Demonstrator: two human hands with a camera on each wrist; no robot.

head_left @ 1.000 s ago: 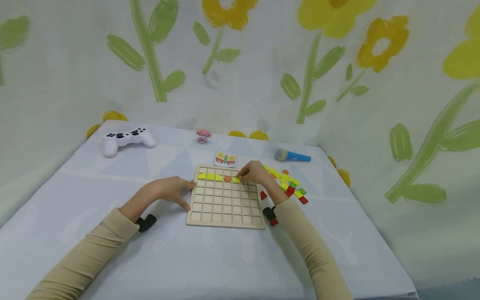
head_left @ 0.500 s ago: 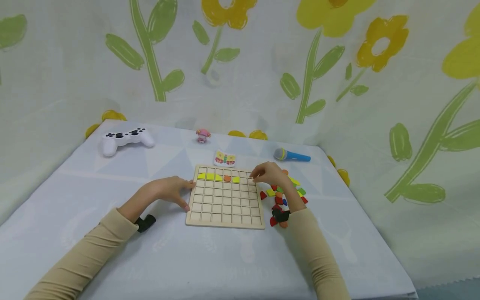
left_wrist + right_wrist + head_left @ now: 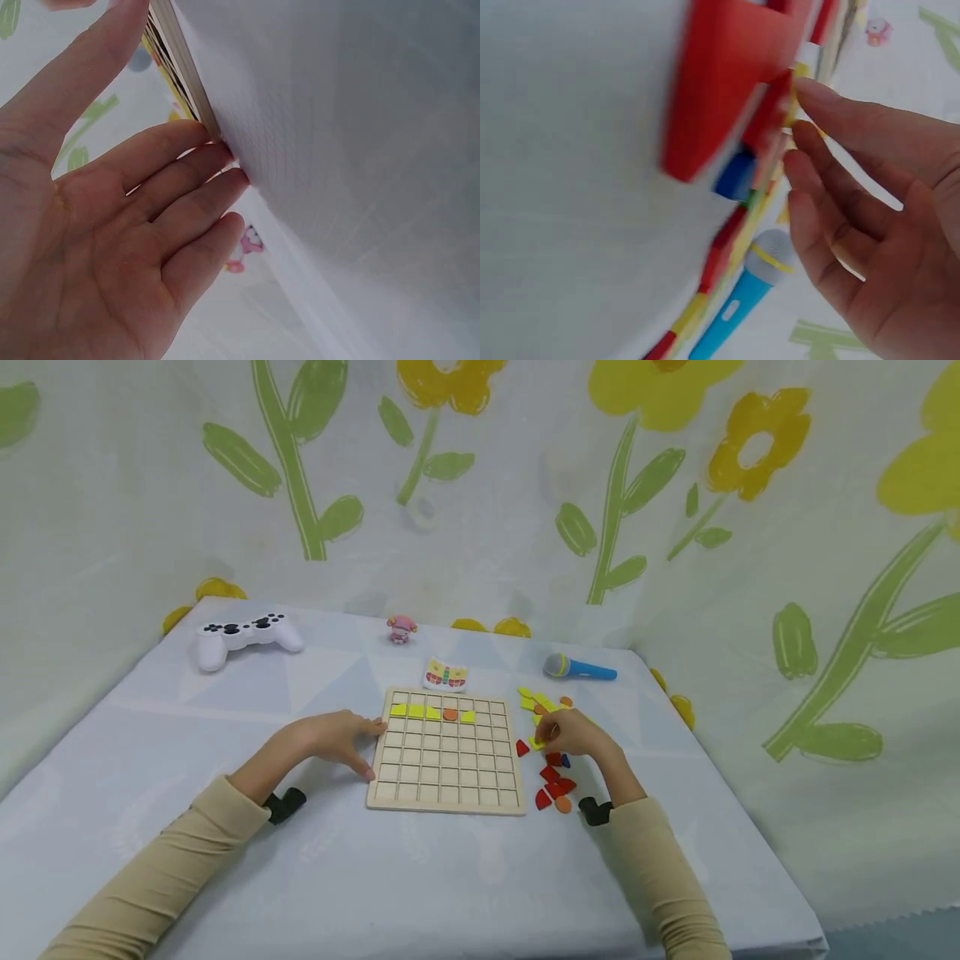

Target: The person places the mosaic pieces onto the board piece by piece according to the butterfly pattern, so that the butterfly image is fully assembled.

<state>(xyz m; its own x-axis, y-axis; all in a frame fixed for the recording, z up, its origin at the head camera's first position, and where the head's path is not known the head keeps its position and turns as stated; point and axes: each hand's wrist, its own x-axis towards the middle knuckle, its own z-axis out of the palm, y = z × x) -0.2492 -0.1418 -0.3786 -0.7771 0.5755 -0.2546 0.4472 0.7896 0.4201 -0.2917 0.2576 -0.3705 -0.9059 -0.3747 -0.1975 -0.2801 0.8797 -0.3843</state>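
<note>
Gridded board [image 3: 450,762] on the table [image 3: 450,885], four yellow pieces [image 3: 416,712] and an orange disc [image 3: 450,715] in its second row.
The right hand [image 3: 573,733] has moved off the board to the loose pieces [image 3: 555,789], leaving that row untouched; whether it pinches one I cannot tell. The left hand [image 3: 330,737], thumb and fingers spread, touches the board's left edge.

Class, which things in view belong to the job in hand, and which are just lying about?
Belong:
- wooden grid board, touched by left hand
- pieces set in it
- loose coloured pieces, right hand at them
- patterned card, probably

Likely lying about:
- white controller
- pink figurine
- blue microphone
</note>
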